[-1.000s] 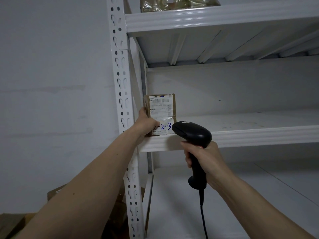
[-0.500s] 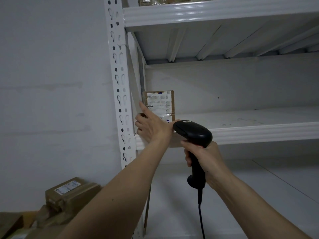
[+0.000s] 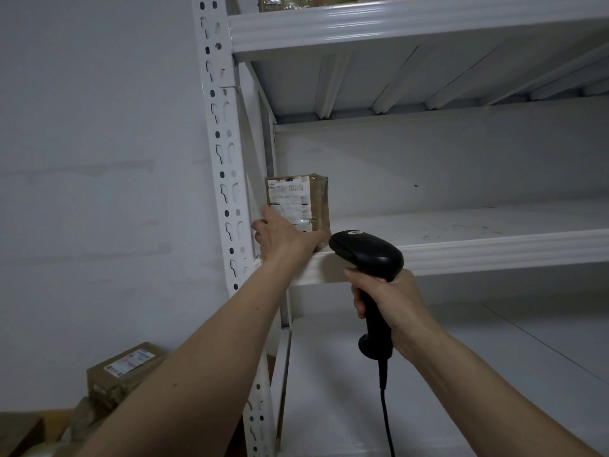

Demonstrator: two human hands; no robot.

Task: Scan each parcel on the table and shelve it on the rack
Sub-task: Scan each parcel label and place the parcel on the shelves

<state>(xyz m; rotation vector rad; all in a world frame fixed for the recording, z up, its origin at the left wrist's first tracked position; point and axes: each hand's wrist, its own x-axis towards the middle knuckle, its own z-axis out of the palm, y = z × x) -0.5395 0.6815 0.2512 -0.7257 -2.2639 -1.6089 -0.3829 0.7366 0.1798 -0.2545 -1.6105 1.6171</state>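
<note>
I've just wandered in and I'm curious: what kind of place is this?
Probably a parcel storeroom or small warehouse. A white metal rack holds a labelled cardboard parcel, the right hand grips a corded barcode scanner, and more parcels wait lower left.

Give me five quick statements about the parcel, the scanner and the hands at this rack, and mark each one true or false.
1. The parcel stands upright on the rack's middle shelf, near the left upright post. True.
2. The right hand grips the black scanner by its handle. True.
3. The left hand is holding a roll of tape. False: it lies against the parcel's front and holds no tape.
4. The scanner is cordless. False: a black cord hangs from its handle.
5. The middle shelf is packed with parcels to the right of this one. False: that stretch shows only bare white shelf.
</note>
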